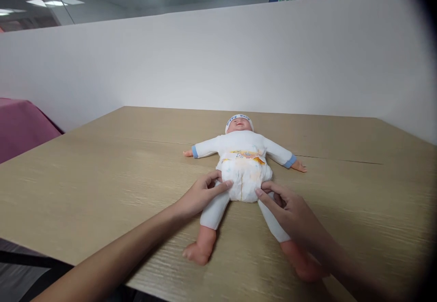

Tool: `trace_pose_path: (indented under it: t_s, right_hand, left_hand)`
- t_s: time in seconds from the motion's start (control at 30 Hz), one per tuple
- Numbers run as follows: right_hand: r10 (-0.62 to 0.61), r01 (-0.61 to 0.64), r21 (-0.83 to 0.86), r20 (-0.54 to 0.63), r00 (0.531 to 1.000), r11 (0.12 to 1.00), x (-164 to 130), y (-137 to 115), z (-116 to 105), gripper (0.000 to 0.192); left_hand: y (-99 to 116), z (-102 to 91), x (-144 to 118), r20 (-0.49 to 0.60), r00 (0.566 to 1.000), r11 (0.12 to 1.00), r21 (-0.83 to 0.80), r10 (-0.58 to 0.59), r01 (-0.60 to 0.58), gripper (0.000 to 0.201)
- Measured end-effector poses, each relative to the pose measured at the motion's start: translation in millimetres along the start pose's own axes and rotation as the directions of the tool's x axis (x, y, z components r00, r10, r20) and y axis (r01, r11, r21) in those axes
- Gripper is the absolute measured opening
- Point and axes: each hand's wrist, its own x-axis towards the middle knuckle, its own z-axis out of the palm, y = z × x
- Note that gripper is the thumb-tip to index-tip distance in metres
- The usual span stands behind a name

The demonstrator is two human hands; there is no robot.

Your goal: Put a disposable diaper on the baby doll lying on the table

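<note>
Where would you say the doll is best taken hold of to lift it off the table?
Probably around the trunk of the doll, above the diaper, coming from both sides: it lies flat on its back, arms spread, leaving the flanks open.

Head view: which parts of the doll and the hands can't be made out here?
- Doll's back and the diaper's rear: hidden against the table.
- Doll's right-side foot: half covered by the right hand's forearm.
- Right hand's curled fingertips: hidden behind its knuckles.
- Left hand: palm turned away.
- Hat lettering: too small.
</note>
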Motion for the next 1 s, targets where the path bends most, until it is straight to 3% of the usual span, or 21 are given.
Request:
trace_pose_path:
  t_s: [0.17,0.57,0.83,1.0]
  right_hand:
    - [0.052,-0.052,0.032,0.004,0.999,0.998,0,2,-1,0.05]
    - [-0.127,0.128,0.01,-0.04,0.991,0.992,-1,-2,2,0.035]
    - [-0.064,0.039,0.169,0.143,0.988,0.985,13,11,-4,0.044]
    - [-0.078,0.06,0.144,0.124,0.989,0.988,14,13,-5,0.046]
  left_hand:
    - [4,-1.5,1,0.027,0.998,0.986,-0.154,-0.055,0.058,0.044]
    - [-4,-7.0,6,-0.005,0.999,0.999,0.027,0.04,-0.039,0.048]
    - [-10,-10.2,9,-0.011,0.999,0.998,0.026,0.052,-0.052,0.055]
    - [-11,-15.2,14,0.041,0.999,0.999,-0.009,0.031,-0.03,0.053]
